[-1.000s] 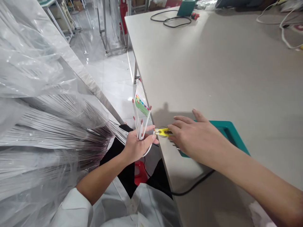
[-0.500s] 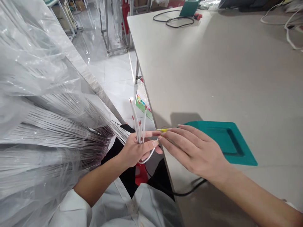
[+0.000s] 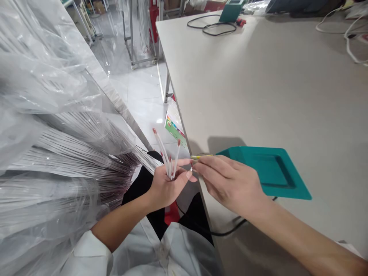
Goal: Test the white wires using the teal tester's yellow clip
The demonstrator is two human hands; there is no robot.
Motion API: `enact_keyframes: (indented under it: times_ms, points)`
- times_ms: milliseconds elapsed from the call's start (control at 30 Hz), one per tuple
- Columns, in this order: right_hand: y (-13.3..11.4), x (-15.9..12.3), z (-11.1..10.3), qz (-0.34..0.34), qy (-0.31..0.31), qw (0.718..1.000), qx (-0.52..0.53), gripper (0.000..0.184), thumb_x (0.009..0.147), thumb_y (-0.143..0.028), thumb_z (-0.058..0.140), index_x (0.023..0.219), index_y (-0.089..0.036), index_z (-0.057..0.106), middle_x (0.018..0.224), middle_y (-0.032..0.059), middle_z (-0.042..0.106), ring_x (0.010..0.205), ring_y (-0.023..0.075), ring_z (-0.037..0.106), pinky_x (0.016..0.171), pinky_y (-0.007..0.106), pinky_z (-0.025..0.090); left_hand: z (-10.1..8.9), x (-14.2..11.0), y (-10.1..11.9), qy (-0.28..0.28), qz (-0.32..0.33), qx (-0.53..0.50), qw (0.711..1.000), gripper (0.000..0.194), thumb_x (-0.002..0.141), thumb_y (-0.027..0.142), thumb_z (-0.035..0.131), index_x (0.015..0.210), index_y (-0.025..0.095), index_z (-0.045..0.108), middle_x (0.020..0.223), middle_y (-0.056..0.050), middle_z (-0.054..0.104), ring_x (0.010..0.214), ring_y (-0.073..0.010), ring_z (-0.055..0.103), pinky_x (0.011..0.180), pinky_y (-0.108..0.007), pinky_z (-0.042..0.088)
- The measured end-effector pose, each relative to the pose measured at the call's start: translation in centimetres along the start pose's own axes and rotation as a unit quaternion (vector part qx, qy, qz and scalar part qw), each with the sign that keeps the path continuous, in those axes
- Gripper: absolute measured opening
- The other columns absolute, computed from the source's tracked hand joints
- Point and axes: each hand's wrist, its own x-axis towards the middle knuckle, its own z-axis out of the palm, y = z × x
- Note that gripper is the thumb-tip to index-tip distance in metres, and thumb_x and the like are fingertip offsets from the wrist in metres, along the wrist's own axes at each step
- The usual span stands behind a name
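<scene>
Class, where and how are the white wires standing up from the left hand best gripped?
Probably by the lower stems of the white wires, just above the left hand, coming from the far side. There they bunch closely; toward the reddish tips they splay. The right hand occupies the right side.

Shows a pale grey counter (image 3: 258,76), smooth and faintly glossy, with a straight left edge. Carries a green tray (image 3: 300,190) near that edge, lying flat and partly hidden. Just below, bears a black cord (image 3: 225,233) running off over the edge. Towards the far left corner, holds a green stand (image 3: 230,13), a looped black wire (image 3: 220,34) and a red plug (image 3: 240,23); at the far right, white cables (image 3: 348,48).
</scene>
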Motion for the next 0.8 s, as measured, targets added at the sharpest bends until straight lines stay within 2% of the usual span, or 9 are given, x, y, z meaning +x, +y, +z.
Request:
enact_keyframes:
  times_ms: [67, 133, 233, 333, 400, 467, 533, 667, 800]
  points:
    - [-0.4, 0.2, 0.2, 0.108, -0.014, 0.988, 0.108, 0.017, 0.084, -0.008, 0.048, 0.084, -0.017, 0.062, 0.084, 0.0058, 0.068, 0.08, 0.0145, 0.064, 0.066, 0.025, 0.052, 0.0, -0.2, -0.5, 0.013, 0.044, 0.058, 0.997, 0.032, 0.081, 0.031, 0.057, 0.107, 0.015, 0.066, 0.074, -0.006, 0.071, 0.061, -0.0131, 0.06, 0.059, -0.025, 0.046]
    - [-0.7, 0.7, 0.1, 0.228, -0.048, 0.943, 0.236, 0.019, 0.086, -0.014, 0.047, 0.075, -0.018, 0.061, 0.076, 0.0038, 0.066, 0.074, 0.0135, 0.063, 0.062, 0.024, 0.051, -0.2, -0.4, -0.9, 0.017, 0.093, 0.112, 0.989, 0.028, 0.084, 0.027, 0.053, 0.107, 0.017, 0.067, 0.082, -0.007, 0.072, 0.075, -0.0165, 0.065, 0.071, -0.027, 0.049]
    - [-0.8, 1.5, -0.5, 0.384, -0.147, 0.811, 0.417, 0.024, 0.085, -0.029, 0.05, 0.065, -0.018, 0.057, 0.057, -0.0005, 0.057, 0.052, 0.0112, 0.054, 0.047, 0.023, 0.045, -0.6, -0.7, -1.0, 0.012, 0.144, 0.188, 0.971, 0.028, 0.081, 0.022, 0.055, 0.106, 0.022, 0.068, 0.097, -0.008, 0.072, 0.085, -0.0179, 0.066, 0.079, -0.028, 0.05]
    - [-0.4, 1.7, -1.2, 0.434, -0.241, 0.701, 0.512, 0.033, 0.085, -0.043, 0.049, 0.065, -0.018, 0.056, 0.044, -0.0043, 0.046, 0.037, 0.0092, 0.042, 0.034, 0.023, 0.037, -0.8, -0.8, -0.8, 0.007, 0.157, 0.215, 0.964, 0.027, 0.077, 0.02, 0.06, 0.102, 0.024, 0.07, 0.094, -0.006, 0.072, 0.084, -0.0182, 0.066, 0.08, -0.028, 0.05]
    - [0.0, 1.3, -1.6, 0.408, -0.241, 0.75, 0.461, 0.033, 0.086, -0.044, 0.047, 0.07, -0.018, 0.059, 0.049, -0.001, 0.054, 0.038, 0.0105, 0.046, 0.035, 0.024, 0.038, -0.7, -0.7, -0.8, 0.01, 0.124, 0.185, 0.975, 0.029, 0.077, 0.021, 0.06, 0.104, 0.024, 0.069, 0.085, -0.005, 0.073, 0.076, -0.0172, 0.066, 0.075, -0.028, 0.05]
    - [0.4, 0.6, -1.9, 0.347, -0.185, 0.871, 0.294, 0.029, 0.088, -0.04, 0.045, 0.084, -0.018, 0.064, 0.073, 0.0063, 0.067, 0.05, 0.0146, 0.056, 0.043, 0.028, 0.044, -0.4, -0.3, -0.7, 0.021, 0.068, 0.138, 0.988, 0.03, 0.078, 0.023, 0.059, 0.106, 0.022, 0.068, 0.076, -0.004, 0.072, 0.065, -0.015, 0.063, 0.063, -0.026, 0.049]
    - [0.9, -0.2, -2.1, 0.251, -0.142, 0.954, 0.087, 0.028, 0.088, -0.036, 0.046, 0.101, -0.019, 0.064, 0.098, 0.0117, 0.069, 0.071, 0.0216, 0.064, 0.056, 0.033, 0.048, -0.2, 0.1, -0.6, 0.033, 0.016, 0.088, 0.995, 0.031, 0.077, 0.026, 0.06, 0.107, 0.019, 0.068, 0.07, -0.003, 0.071, 0.05, -0.0106, 0.053, 0.049, -0.023, 0.042]
    - [1.9, -0.7, -2.0, 0.087, -0.228, 0.964, -0.103, 0.029, 0.087, -0.026, 0.049, 0.109, -0.013, 0.062, 0.097, 0.0139, 0.069, 0.088, 0.0278, 0.063, 0.074, 0.039, 0.044, 0.0, 1.2, -0.1, 0.025, -0.057, 0.005, 0.998, 0.04, 0.075, 0.032, 0.064, 0.111, 0.016, 0.065, 0.068, -0.003, 0.07, 0.036, -0.0033, 0.033, 0.037, -0.019, 0.027]
    - [2.5, -0.2, -1.5, 0.042, -0.309, 0.94, -0.137, 0.022, 0.085, -0.013, 0.048, 0.098, -0.012, 0.065, 0.083, 0.0102, 0.07, 0.083, 0.0273, 0.063, 0.085, 0.046, 0.038, 0.0, 1.9, 0.1, 0.022, -0.08, -0.027, 0.996, 0.048, 0.073, 0.035, 0.067, 0.115, 0.013, 0.062, 0.067, -0.004, 0.07, 0.034, -0.0021, 0.032, 0.034, -0.019, 0.024]
